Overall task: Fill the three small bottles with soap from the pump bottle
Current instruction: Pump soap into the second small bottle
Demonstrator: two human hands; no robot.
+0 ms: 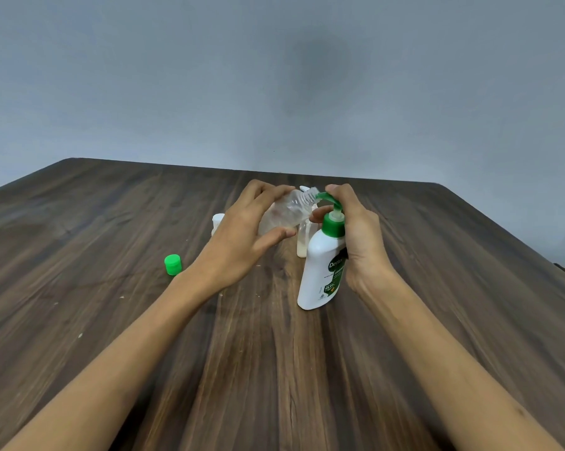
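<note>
Head view, frame centre: the left hand grips a clear small bottle, tilted so its open threaded neck meets the green spout of the pump bottle. The right hand curls round the pump head. Best to hold the neck snug under the spout and press slowly, so the soap doesn't dribble onto the table.

pump bottle: white, green pump and label | cap: bright green | held small bottle: clear | table: dark streaked wood-grain | wall: grey-blue
</note>
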